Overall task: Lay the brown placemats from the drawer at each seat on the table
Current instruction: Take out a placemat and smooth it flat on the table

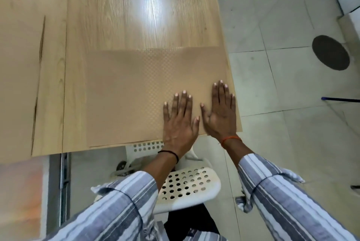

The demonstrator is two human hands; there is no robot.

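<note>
The brown placemat [136, 92] is laid flat on the tabletop [124, 16], at the near right corner, with its near edge running along the near edge of the tabletop and its right edge close to the tabletop's right edge. A fine woven or dotted texture is seen across its surface. Both hands are pressed palm-down on the right part of the placemat. The left hand [180, 121] is spread flat with straight fingers, its wrist crossing the near edge of the tabletop; a dark band is worn at that wrist. The right hand [221, 113] is laid just beside it, also flat with fingers straight and slightly apart, its outer edge near the right edge of the placemat; an orange thread is tied at its wrist. Neither grip is closed on anything: the fingers of both are extended and rested on the mat. The thumbs are nearly touching.

A second brown sheet [17, 84] is seen at the far left of the tabletop, cut off by the frame. A white perforated chair [187, 186] stands under the near edge, below the hands. Striped sleeves [120, 207] cover both forearms. The floor [272, 77] to the right is tiled in pale squares, with a dark round object [330, 52] lying on it.
</note>
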